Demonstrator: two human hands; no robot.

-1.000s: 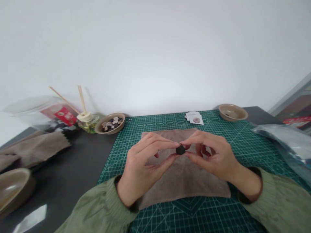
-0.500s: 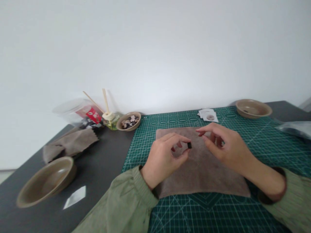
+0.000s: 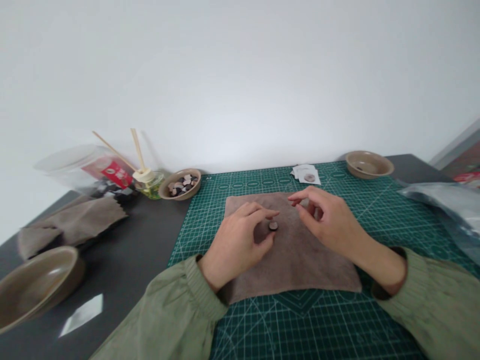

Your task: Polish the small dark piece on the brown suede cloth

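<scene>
A small round piece (image 3: 273, 226), dark at the rim with a pinkish top, lies face up on the brown cloth (image 3: 300, 260). My left hand (image 3: 240, 240) is around it, thumb and index finger spread to either side; the thumb tip is close to the piece, and I cannot tell if it touches. To the right, my right hand (image 3: 326, 215) hovers above the cloth's far part. Its index finger and thumb are curved with a narrow gap, and nothing shows between them.
Under the cloth is a green cutting mat (image 3: 255, 330). A bowl of small pieces (image 3: 165, 192) stands back left beside a reed diffuser (image 3: 150, 182). Other bowls are at back right (image 3: 386, 172) and front left (image 3: 77, 265). White cards (image 3: 314, 174), a folded cloth (image 3: 86, 217) and a plastic bag (image 3: 442, 195) lie around.
The small piece, pinched edge-on in my left hand before, now shows its flat face, and the fingers have parted from it. The view has shifted, so everything sits further left.
</scene>
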